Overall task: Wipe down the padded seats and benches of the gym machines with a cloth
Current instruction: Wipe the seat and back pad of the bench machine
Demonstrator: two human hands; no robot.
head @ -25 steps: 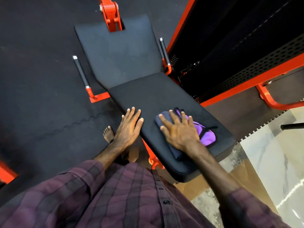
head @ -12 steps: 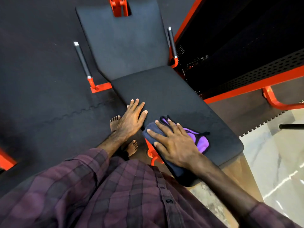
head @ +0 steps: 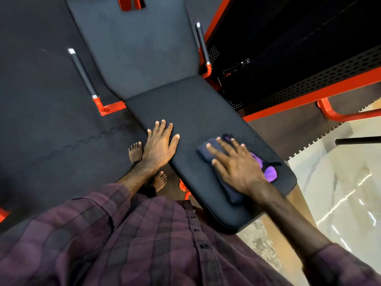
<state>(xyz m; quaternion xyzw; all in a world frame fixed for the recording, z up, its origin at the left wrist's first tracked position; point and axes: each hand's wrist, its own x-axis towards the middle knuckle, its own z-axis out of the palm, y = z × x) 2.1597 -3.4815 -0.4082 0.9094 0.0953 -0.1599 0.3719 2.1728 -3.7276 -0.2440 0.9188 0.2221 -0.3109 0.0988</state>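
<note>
Cloth (head: 216,150) lies right of centre on the seat pad (head: 198,112), pressed under our flat right hand (head: 237,164); our left hand (head: 158,147) rests flat, empty, at the pad's edge. Unpinched, the cloth could bunch or slip off the lower-right end.

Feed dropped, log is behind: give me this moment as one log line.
step: wiping seat | right hand: flat on cloth | left hand: flat on seat edge | backrest: untouched
</note>
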